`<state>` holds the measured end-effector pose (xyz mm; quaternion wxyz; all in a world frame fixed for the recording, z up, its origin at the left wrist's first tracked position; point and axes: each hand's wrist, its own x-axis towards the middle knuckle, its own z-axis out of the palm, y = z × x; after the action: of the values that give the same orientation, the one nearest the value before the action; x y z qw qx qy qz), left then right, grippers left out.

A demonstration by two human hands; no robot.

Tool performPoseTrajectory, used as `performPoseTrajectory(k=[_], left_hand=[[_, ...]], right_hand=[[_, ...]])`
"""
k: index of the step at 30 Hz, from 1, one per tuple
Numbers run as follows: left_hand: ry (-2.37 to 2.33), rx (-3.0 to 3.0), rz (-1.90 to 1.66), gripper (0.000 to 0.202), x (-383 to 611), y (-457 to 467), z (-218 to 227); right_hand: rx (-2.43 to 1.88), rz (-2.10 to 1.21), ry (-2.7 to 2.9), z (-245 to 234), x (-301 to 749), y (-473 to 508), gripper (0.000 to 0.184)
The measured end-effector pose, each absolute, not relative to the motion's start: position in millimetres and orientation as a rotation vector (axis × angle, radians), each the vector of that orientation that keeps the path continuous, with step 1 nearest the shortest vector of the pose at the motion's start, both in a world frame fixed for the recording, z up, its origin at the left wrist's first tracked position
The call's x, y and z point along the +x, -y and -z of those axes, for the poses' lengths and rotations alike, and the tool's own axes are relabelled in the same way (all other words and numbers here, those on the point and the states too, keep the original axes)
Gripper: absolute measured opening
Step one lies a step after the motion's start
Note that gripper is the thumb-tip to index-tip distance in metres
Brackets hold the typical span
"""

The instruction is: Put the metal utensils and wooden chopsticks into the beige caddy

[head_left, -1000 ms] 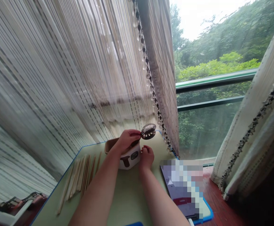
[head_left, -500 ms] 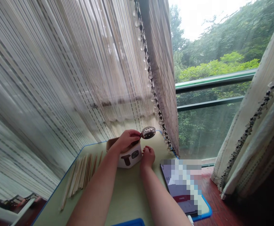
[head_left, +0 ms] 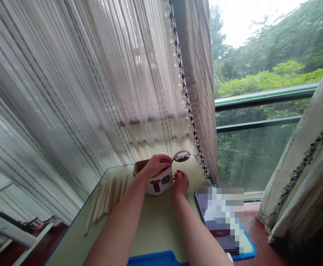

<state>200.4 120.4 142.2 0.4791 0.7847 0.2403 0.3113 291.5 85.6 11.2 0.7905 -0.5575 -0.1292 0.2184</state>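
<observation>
A white box with a brown rim and dark printed shapes [head_left: 159,184] stands near the far edge of the table. My left hand [head_left: 159,164] reaches over its top, fingers closed at the neck of a metal slotted spoon [head_left: 182,156]. The pierced bowl of the spoon sticks out past the box's right corner; most of its handle is hidden by my hand and the box. Close to the box's right side, my right hand [head_left: 181,181] is curled into a loose fist, with nothing visible in it.
Many wooden chopsticks [head_left: 106,197] lie side by side at the left of the pale table [head_left: 155,225]. A phone [head_left: 216,221], partly blurred out, lies at the right. Something blue [head_left: 155,258] is at the near edge. Curtains [head_left: 117,74] hang right behind the table.
The whole view has shifted, so everything appears further right. The spoon's bowl looks slightly turned and flatter. Both hands keep about the same places by the box.
</observation>
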Motion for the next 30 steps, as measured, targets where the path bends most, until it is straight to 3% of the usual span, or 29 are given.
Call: performPoseTrajectory(k=[12, 17, 22, 30], left_hand=[[-0.607, 1.468, -1.205, 0.034, 120.8, -93.8, -154.9], [-0.628, 1.416, -1.349, 0.029, 82.6, -85.0, -153.1], [-0.776, 1.388, -1.373, 0.027, 43.5, -86.5, -122.8], [-0.917, 1.262, -1.543, 0.018, 27.6, -96.3, -47.4]], right_hand=[[-1.147, -0.339, 0.491, -39.6, 278.4, -65.0, 0.018], [-1.017, -0.213, 0.899, -50.6, 247.8, -42.8, 0.012], [-0.957, -0.177, 1.420, -44.2, 213.3, -27.5, 0.007], [-1.082, -0.285, 1.926, -16.4, 184.5, -32.9, 0.018]])
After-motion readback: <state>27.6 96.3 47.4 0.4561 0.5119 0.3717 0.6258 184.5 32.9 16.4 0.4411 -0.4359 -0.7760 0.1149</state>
